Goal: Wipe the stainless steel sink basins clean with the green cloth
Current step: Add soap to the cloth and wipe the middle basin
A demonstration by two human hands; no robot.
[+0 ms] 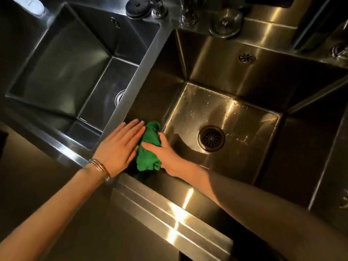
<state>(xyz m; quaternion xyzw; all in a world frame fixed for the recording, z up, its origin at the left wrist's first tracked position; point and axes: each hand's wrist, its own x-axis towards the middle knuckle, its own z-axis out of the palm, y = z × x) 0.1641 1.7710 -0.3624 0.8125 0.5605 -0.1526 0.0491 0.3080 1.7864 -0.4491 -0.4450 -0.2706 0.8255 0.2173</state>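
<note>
Crumpled green cloth [148,147] gripped by right hand [165,151], seemingly against steel basin wall [150,98]

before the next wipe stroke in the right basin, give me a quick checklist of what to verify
1. Right hand has a grip on the green cloth: ok, fingers curl round it.
2. Cloth is inside the right basin, by its left wall: ok.
3. Left hand is flat and out of the stroke path: not ok, its fingers lie beside the cloth.
4. Drain is free of debris: ok, nothing visible on it.
5. Basin floor already dry: not ok, droplets show.
6. Cloth is pressing on the steel: cannot tell.
</note>
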